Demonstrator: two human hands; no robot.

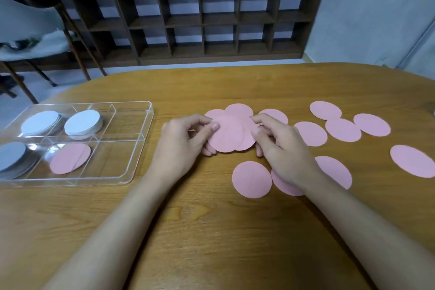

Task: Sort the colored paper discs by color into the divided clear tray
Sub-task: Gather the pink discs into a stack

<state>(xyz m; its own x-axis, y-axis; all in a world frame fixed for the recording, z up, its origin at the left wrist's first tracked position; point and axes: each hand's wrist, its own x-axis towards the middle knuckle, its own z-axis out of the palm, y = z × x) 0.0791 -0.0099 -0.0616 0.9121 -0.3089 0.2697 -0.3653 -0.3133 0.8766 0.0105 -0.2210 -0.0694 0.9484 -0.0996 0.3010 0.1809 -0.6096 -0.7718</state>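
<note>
— What do the fingers have hold of?

— Both hands pinch one small fanned bunch of round pink paper discs (226, 135) just above the wooden oval table (211, 231). The left hand (181, 146) has its thumb on top and its fingers (209, 149) closed underneath; the right hand (282, 148) nips the bunch's right edge.

— And around them?

— Loose pink discs (342, 129) lie flat near the right hand, some overlapping, one partly under the right wrist. Well to the left sits the clear plastic divided tray (138, 146): a few pink discs (70, 158) in a near compartment, pale disc stacks (82, 124) in three others (white or grey, hard to tell).
</note>
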